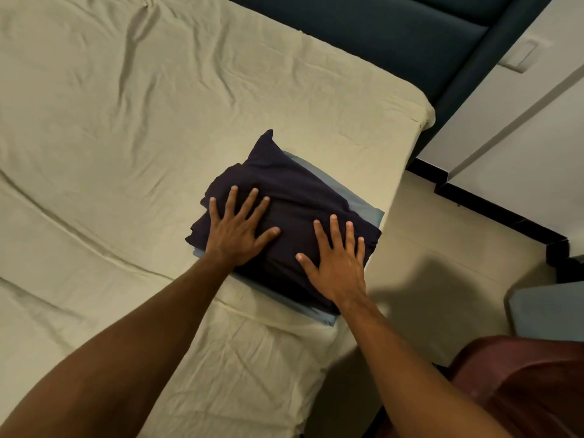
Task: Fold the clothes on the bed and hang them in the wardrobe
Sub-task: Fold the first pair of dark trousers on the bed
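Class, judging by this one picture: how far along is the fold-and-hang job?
Done: the dark garment lies folded on a folded light blue garment near the bed corner. In hand: the left hand and right hand press it flat. Left: hanging; no wardrobe is visible.

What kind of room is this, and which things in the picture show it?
Most likely a bedroom. A bed with a wrinkled beige sheet fills most of the view, a dark padded headboard stands at its far end, and folded clothes lie stacked near the bed's edge under both flat hands.
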The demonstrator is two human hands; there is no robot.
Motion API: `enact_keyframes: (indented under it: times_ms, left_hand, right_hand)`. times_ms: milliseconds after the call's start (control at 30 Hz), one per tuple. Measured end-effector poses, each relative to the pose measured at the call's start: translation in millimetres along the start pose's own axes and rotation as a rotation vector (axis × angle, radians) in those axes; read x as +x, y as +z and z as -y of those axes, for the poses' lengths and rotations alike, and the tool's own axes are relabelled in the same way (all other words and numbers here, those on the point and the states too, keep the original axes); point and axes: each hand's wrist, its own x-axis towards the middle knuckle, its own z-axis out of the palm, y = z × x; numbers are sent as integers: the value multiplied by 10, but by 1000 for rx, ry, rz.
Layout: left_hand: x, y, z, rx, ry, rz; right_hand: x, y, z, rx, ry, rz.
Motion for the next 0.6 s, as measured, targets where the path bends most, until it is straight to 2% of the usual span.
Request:
enact_keyframes:
  times_ms: [133, 267, 433, 600]
  left_hand:
    - [29, -1, 52, -62, -86, -20]
    - [19, -57, 93, -73, -110, 31]
    - [-188, -194, 195, -138, -225, 67]
    - [-982, -326, 586, -119, -253, -59]
  right_hand:
    - [-24, 17, 1, 23, -1, -3]
    - [-55, -17, -28, 46, 14, 26]
    - [-171, -191, 110, 52, 79, 47]
    - [-398, -236, 522, 14, -132, -81]
